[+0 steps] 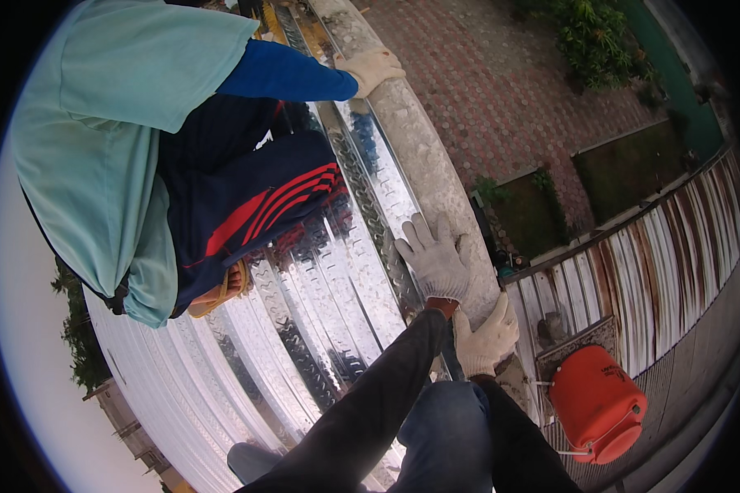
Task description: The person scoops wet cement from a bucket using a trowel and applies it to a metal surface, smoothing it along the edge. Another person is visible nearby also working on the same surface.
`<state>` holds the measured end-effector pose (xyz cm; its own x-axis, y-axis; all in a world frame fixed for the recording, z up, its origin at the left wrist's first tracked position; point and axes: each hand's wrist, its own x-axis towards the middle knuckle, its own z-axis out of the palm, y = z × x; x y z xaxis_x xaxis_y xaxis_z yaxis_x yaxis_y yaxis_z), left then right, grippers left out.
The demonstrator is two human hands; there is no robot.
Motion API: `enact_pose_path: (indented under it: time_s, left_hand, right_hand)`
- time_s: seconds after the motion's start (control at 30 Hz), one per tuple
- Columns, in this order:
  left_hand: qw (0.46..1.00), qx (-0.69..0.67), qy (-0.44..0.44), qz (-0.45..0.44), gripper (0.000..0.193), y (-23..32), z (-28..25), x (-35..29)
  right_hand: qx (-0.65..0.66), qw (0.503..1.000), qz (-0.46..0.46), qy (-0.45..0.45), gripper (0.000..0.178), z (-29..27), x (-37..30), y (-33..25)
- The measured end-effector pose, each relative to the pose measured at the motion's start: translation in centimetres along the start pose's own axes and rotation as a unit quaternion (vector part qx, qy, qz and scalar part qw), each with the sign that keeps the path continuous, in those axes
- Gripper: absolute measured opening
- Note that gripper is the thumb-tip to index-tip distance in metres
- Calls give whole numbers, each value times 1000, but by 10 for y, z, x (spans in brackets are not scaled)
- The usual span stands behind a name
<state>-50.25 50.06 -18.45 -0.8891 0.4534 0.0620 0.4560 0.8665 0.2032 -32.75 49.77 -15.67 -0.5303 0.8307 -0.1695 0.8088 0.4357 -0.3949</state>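
My left hand [437, 261], in a grey knit glove, lies flat with fingers spread where the shiny corrugated metal sheet [304, 279] meets the concrete ledge [440, 164]. Close behind it, my right hand [487, 338] in a pale glove rests on the ledge's outer side. Its thumb and a finger are stretched apart, with nothing visible between them; the other fingers are partly hidden. Both dark sleeves reach in from the lower edge, either side of my jeans-covered knee [448, 435].
A co-worker [123, 140] squats on the sheet at the upper left, one gloved hand [372, 72] on the ledge. An orange-red water jug [596, 403] stands at the lower right. Beyond the ledge is a drop to brick paving [485, 90] and a rusty corrugated roof [658, 263].
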Motion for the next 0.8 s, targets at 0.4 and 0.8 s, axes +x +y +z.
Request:
enact_pose_path:
  time_s: [0.4, 0.8]
  left_hand:
    - [1000, 13, 2, 1, 72, 0, 0, -1]
    - [1000, -2, 3, 3, 70, 0, -3, 1]
  right_hand:
    - [5, 1000, -1, 1, 111, 2, -1, 2]
    - [3, 1000, -2, -3, 111, 0, 0, 1]
